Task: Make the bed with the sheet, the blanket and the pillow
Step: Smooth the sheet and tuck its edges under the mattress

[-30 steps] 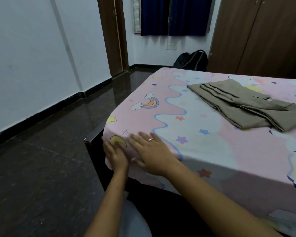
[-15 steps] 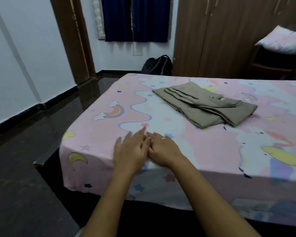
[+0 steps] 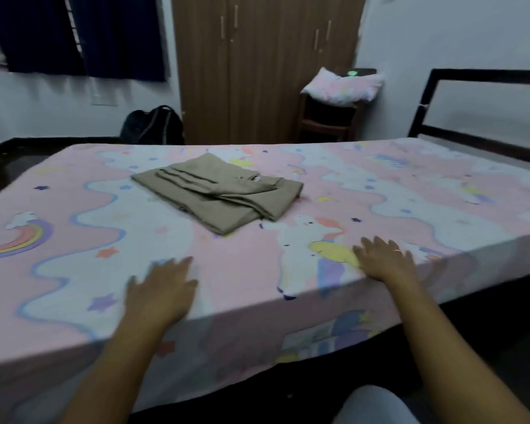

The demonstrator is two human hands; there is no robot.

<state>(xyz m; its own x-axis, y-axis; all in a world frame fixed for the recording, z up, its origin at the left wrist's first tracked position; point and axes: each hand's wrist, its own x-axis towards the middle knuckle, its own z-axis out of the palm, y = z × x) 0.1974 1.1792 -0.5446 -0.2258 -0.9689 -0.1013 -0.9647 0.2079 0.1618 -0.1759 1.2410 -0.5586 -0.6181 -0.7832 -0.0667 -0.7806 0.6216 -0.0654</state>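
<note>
A person leans over the near long edge of a bed [image 3: 484, 87], seen from a camera on their head. A pink sheet [image 3: 380, 191] printed with rainbows, stars and clouds covers the mattress and hangs over its near side. Both hands lie flat on the sheet near that edge, well apart from each other. The left hand [image 3: 161, 290] has its fingers straight and spread, palm down, grasping nothing. The right hand [image 3: 383, 260], with a ring on one finger, is likewise flat and released, pressing the cloth where it bends over the edge. This placing suggests smoothing wrinkles outward so that the sheet lies tight.

A tan blanket [image 3: 219, 192], folded into a flat stack, rests in the middle of the bed beyond the hands, likely parked there within reach for spreading next. The pillow [image 3: 341, 87], in matching pink, waits on a dark wooden stand [image 3: 328, 123] by the wardrobe [image 3: 263, 68], off the bed. A dark backpack [image 3: 152, 125] sits on the floor against the far wall.
</note>
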